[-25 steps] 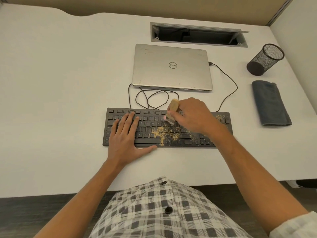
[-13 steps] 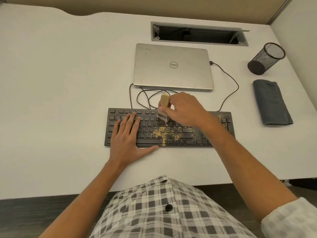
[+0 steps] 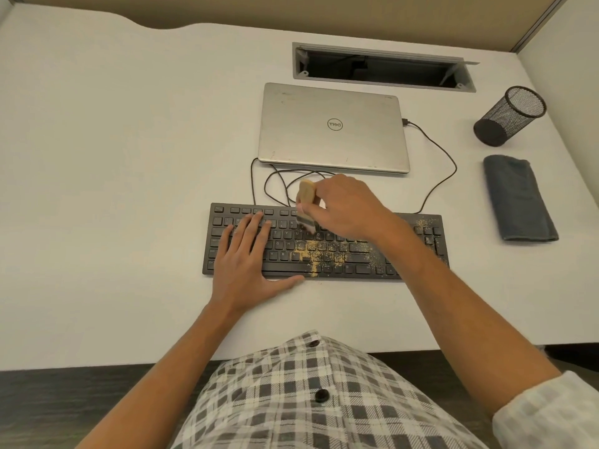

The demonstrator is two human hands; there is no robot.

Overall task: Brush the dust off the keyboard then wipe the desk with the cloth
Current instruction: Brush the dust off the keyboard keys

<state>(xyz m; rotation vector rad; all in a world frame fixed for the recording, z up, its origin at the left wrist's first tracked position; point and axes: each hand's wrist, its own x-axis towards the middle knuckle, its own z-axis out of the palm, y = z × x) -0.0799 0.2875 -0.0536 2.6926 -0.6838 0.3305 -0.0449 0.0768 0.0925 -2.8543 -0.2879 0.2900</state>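
A black keyboard (image 3: 353, 264) lies on the white desk (image 3: 113, 189), with yellow dust (image 3: 319, 254) across its middle keys and a smaller patch at its far right corner. My right hand (image 3: 346, 209) grips a small wooden-handled brush (image 3: 306, 197), bristles down on the upper middle keys. My left hand (image 3: 248, 257) lies flat with fingers spread on the keyboard's left half, holding nothing. A folded dark grey cloth (image 3: 518, 199) lies at the right of the desk.
A closed silver laptop (image 3: 334, 128) sits behind the keyboard, its black cable (image 3: 444, 176) looping between them. A black mesh pen cup (image 3: 509, 116) stands at the far right, above the cloth. An open cable tray (image 3: 382, 68) is cut into the desk's back.
My right hand has moved the brush leftward and toward the keyboard's back row. My left hand has stayed flat on the left keys.
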